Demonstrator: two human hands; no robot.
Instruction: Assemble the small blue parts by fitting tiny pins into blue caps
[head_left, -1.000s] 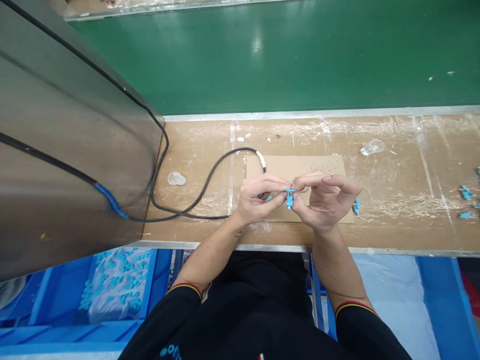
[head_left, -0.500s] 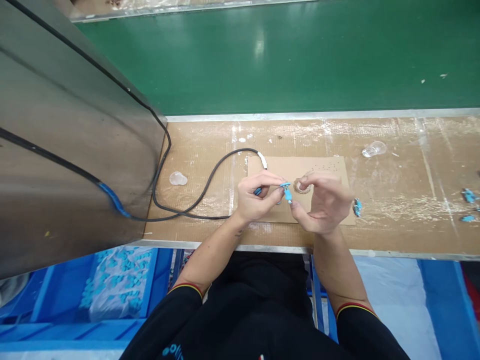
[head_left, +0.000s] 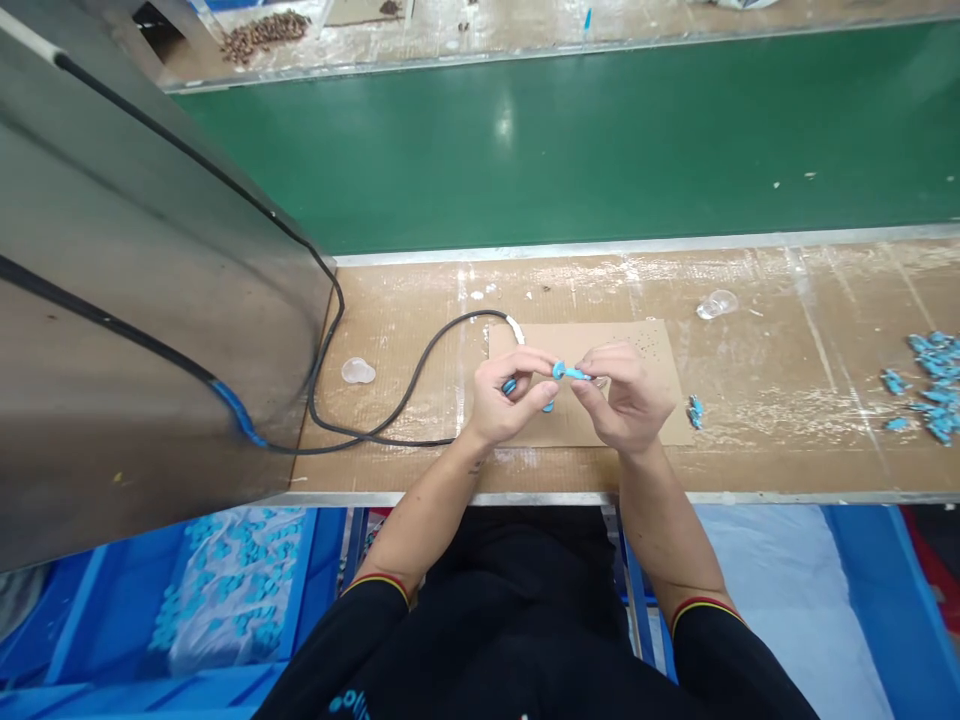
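Both hands meet over a brown cardboard sheet [head_left: 660, 400] on the taped workbench. My left hand [head_left: 506, 400] is closed in a pinch, with more small blue pieces showing under its fingers. My right hand [head_left: 626, 395] is closed too, fingertips against the same small blue plastic part [head_left: 568, 372] held between the two hands. A black cable [head_left: 405, 385] with a white tip runs from the left to just behind my left hand.
A large steel housing [head_left: 142, 300] fills the left. Behind the bench runs a green conveyor belt [head_left: 600, 130]. Several loose blue parts [head_left: 930, 385] lie at far right, one pair [head_left: 695, 410] beside the cardboard. A blue crate with bagged blue parts [head_left: 225, 590] sits below left.
The hands have drawn closer together and the blue part has turned from hanging upright to lying level between the fingertips. The camera has tilted up, showing more blue parts at right.
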